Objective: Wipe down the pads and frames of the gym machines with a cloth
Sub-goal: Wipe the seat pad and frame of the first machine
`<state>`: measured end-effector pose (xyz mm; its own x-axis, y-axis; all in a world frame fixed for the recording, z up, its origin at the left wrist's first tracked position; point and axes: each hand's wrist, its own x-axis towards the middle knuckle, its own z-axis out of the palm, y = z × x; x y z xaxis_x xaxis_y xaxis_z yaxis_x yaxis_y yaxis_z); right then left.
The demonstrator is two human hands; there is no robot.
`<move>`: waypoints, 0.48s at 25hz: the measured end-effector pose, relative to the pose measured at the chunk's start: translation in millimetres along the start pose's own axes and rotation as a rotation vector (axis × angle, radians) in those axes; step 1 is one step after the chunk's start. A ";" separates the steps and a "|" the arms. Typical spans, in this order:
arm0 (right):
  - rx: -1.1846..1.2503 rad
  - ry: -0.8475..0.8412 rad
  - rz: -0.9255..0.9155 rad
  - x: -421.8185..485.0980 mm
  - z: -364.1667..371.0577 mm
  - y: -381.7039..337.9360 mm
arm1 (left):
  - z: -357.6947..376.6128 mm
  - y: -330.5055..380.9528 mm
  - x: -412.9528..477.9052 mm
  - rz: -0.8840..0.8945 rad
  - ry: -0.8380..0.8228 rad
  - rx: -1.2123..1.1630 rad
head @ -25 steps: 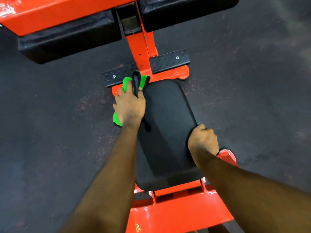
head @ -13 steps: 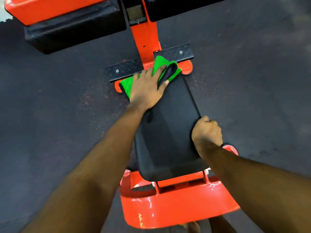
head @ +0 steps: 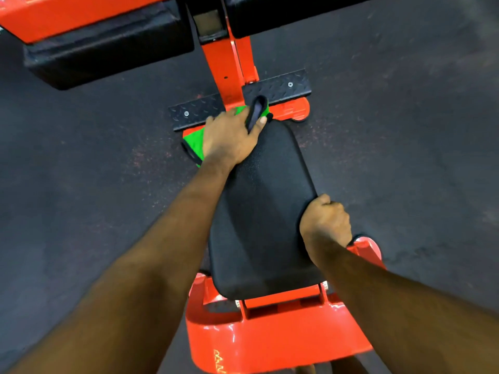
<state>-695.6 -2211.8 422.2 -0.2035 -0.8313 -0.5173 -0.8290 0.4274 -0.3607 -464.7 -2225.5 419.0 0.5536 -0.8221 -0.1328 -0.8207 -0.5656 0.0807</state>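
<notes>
Cloth [head: 195,143] in left hand [head: 229,141], on seat pad [head: 259,211]

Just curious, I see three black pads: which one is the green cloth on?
The seat pad in the middle. The left hand holds the green cloth at its far corner; the right hand grips its side. The upper pads are untouched.

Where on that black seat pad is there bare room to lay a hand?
Bare: the seat pad, middle and near end, between left hand and right hand. Crowded: the far left corner, where the left hand holds the green cloth, and the right edge, which the right hand grips.
</notes>
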 end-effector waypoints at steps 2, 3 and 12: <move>0.000 -0.003 0.003 -0.1 -0.6 -0.7 | 1.5 1.3 10.3 0.044 0.016 0.015; 0.003 -0.005 0.003 -1.2 -1.5 -0.9 | 3.2 -0.3 11.5 0.052 0.028 0.033; 0.001 -0.043 0.020 -3.7 -5.3 -4.5 | -0.8 5.1 15.1 0.064 0.100 0.107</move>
<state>-693.8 -2212.6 429.9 -0.1972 -0.8066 -0.5572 -0.8243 0.4442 -0.3512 -460.5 -2240.9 418.2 0.5068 -0.8615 -0.0315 -0.8620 -0.5064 -0.0209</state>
